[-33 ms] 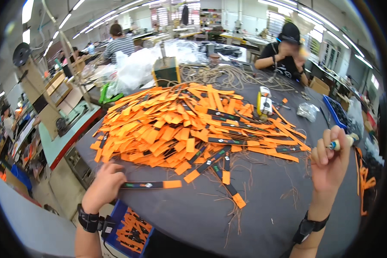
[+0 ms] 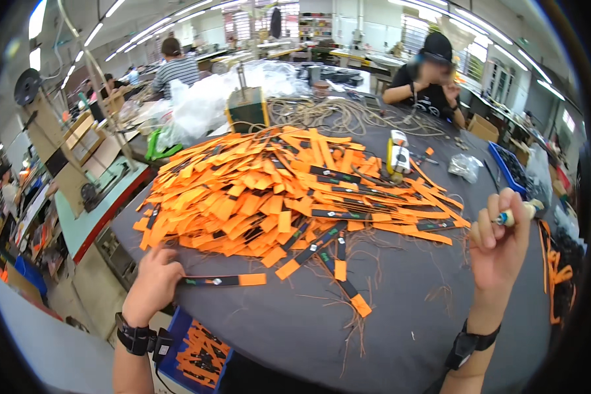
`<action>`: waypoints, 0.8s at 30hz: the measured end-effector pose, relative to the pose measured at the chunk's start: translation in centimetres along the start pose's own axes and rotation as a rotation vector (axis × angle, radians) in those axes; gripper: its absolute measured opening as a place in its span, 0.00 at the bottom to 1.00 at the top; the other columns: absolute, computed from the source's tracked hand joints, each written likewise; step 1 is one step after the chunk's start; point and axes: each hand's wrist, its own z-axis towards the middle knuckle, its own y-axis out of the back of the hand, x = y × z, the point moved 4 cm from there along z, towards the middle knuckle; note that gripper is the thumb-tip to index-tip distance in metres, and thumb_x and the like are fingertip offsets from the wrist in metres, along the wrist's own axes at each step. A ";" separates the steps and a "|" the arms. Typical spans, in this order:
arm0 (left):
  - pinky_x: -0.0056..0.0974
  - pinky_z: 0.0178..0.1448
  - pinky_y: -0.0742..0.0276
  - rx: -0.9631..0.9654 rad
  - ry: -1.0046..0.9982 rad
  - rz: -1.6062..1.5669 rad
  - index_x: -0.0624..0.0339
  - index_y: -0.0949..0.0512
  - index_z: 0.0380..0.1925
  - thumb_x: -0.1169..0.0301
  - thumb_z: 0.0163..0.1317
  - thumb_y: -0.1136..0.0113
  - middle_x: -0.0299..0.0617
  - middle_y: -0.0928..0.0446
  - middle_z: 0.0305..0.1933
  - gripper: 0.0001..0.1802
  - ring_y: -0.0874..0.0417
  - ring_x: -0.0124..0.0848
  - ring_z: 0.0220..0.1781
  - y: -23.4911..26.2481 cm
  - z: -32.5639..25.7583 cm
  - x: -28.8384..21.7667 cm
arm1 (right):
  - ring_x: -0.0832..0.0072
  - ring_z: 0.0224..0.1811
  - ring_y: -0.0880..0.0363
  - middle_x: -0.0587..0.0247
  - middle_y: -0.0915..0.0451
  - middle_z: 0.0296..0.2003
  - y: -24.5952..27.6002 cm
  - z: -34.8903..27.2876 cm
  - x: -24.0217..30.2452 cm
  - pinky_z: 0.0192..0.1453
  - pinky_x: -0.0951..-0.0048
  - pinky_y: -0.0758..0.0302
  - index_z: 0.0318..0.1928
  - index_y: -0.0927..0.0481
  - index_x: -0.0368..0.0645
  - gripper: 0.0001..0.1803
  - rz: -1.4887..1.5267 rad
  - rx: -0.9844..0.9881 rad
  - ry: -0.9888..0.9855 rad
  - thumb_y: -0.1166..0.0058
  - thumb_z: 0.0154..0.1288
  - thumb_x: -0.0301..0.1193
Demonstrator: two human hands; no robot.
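Observation:
An orange-and-black fabric strip (image 2: 222,280) lies on the grey table with its orange end pointing right. My left hand (image 2: 153,279) has curled fingers at the strip's left end, which they hide. Held up over the table's right side, my right hand (image 2: 499,240) is closed around a small cream-coloured cylindrical tool (image 2: 519,213) with a blue tip; its exact kind is unclear. Just beyond my left hand spreads a large pile of similar orange and black strips (image 2: 233,197). Several strips with loose threads stick out of the pile's near side.
A blue bin (image 2: 174,354) with strips stands below the table's near left edge. Cord (image 2: 348,115), a yellow-and-white device (image 2: 398,154) and a clear plastic bag (image 2: 465,168) lie farther back. Across the table sits a person in black (image 2: 427,82). A machine (image 2: 59,151) stands at left.
The whole view has shifted slightly. My left hand and the strip sit a little farther left. The person across the table has lowered one hand from the head.

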 end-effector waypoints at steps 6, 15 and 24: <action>0.44 0.51 0.24 -0.078 -0.124 -0.206 0.61 0.19 0.37 0.77 0.53 0.36 0.48 0.23 0.41 0.10 0.21 0.47 0.45 -1.4 4.4 -9.2 | 0.81 0.15 0.35 0.72 0.35 0.17 -1.0 -0.5 -2.4 0.20 0.80 0.38 0.31 0.31 0.45 0.14 -0.042 -0.035 -0.151 0.50 0.73 0.37; 0.48 0.47 0.22 0.096 -0.202 -0.168 0.67 0.24 0.37 0.69 0.57 0.34 0.53 0.22 0.40 0.14 0.19 0.49 0.43 -9.4 14.6 -16.1 | 0.73 0.19 0.27 0.67 0.26 0.20 -1.7 -4.3 -9.8 0.30 0.67 0.27 0.33 0.23 0.41 0.13 0.063 -0.060 -0.588 0.47 0.72 0.36; 0.42 0.43 0.24 0.098 -0.150 -0.397 0.65 0.21 0.34 0.69 0.55 0.33 0.49 0.23 0.35 0.12 0.20 0.46 0.39 -4.8 12.2 -13.9 | 0.75 0.26 0.21 0.64 0.22 0.26 2.6 -9.5 -16.3 0.42 0.68 0.20 0.33 0.24 0.41 0.08 -0.089 0.071 -0.877 0.43 0.69 0.30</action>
